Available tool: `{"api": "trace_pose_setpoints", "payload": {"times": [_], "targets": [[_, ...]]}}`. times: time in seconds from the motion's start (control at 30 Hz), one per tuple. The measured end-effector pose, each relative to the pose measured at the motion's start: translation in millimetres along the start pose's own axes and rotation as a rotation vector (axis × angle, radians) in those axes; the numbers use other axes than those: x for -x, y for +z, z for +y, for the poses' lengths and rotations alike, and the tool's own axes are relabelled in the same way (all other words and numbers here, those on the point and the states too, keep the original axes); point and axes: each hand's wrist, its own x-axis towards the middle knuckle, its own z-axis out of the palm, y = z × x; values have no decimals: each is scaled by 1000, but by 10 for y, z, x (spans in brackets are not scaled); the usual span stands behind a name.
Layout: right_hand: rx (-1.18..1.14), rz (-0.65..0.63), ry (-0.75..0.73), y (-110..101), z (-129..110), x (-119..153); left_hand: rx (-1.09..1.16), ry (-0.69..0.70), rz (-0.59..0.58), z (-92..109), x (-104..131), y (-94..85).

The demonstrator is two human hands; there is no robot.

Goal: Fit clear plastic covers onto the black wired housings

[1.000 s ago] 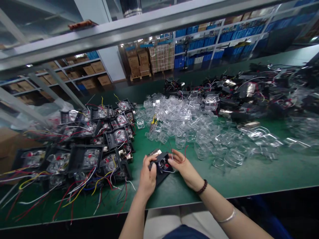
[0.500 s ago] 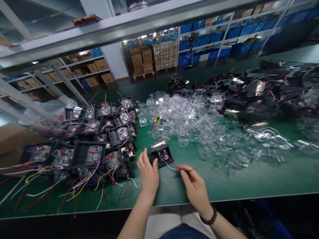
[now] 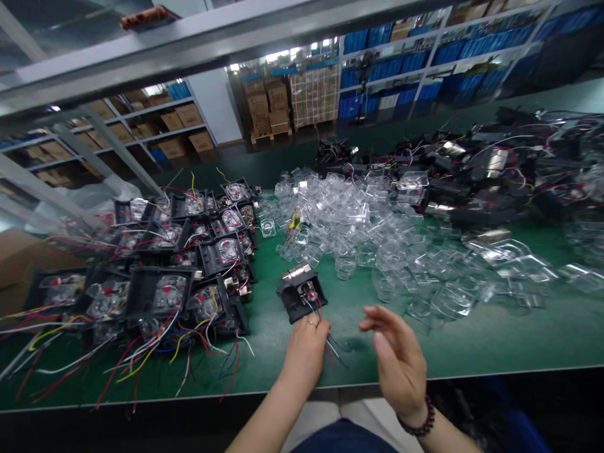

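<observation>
On the green bench in front of me lies a black plastic housing (image 3: 297, 305) with a brass-like metal fitting (image 3: 296, 272) along its far side and a small red part inside. My left hand (image 3: 306, 346) is closed at the housing's near edge, around its thin wires (image 3: 336, 352); the red, white and dark ends stick out to the right of the fist. Off to the right, my right hand (image 3: 401, 358) hangs over the bench with its fingers apart and nothing in it. A dark beaded bracelet (image 3: 419, 420) circles that wrist.
Stacked black housings (image 3: 160, 289) with clear covers and trailing wires fill the left side. A heap of clear plastic covers (image 3: 340, 214) spreads across the middle and right. Behind it lie more dark wired assemblies (image 3: 491, 163). A metal beam (image 3: 226, 44) crosses above.
My left hand has moved from the housing's left side to its near edge and closed on the wires. My right hand has let go of the wires, opened and drawn away rightward.
</observation>
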Motion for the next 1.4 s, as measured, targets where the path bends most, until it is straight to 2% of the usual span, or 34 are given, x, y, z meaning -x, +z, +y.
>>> {"api": "trace_pose_setpoints", "payload": {"times": [0.03, 0.17, 0.23, 0.3, 0.37, 0.47, 0.6, 0.77, 0.87, 0.93, 1.03, 1.1, 1.17, 1.27, 1.33, 1.4], "targets": [[22, -80, 14, 11, 2, -67, -3, 19, 3, 8, 64, 8], [93, -673, -29, 165, -31, -225, 182, 141, 63, 15, 320, 8], [97, -829, -39, 243, -46, -219, 332, 171, 119, -9, 397, -47], [106, -881, -40, 283, -36, -181, 466, 76, 180, -43, 423, -137], [127, -862, -41, 295, 7, -135, 600, -122, 237, -72, 405, -229], [170, -725, -49, 305, 110, -78, 771, -377, 289, -80, 333, -304], [224, -499, -46, 335, 197, -42, 882, -504, 343, -42, 246, -272], [284, -430, -46, 318, 133, -41, 1242, -715, 280, -3, 193, -174], [286, -394, -16, 287, 96, -36, 1411, -783, 245, -3, 182, -138], [274, -383, 27, 268, 96, -31, 1396, -777, 251, -12, 190, -135], [258, -376, 99, 248, 119, -29, 1125, -687, 344, -28, 224, -153], [248, -377, 145, 242, 136, -34, 854, -530, 443, -29, 252, -159], [240, -382, 165, 240, 147, -39, 635, -315, 524, -18, 275, -146], [222, -402, 147, 241, 152, -43, 484, -80, 573, 18, 291, -107], [205, -412, 132, 239, 151, -41, 449, -54, 594, 40, 290, -93], [190, -415, 125, 234, 151, -37, 447, -92, 610, 50, 281, -101]]}}
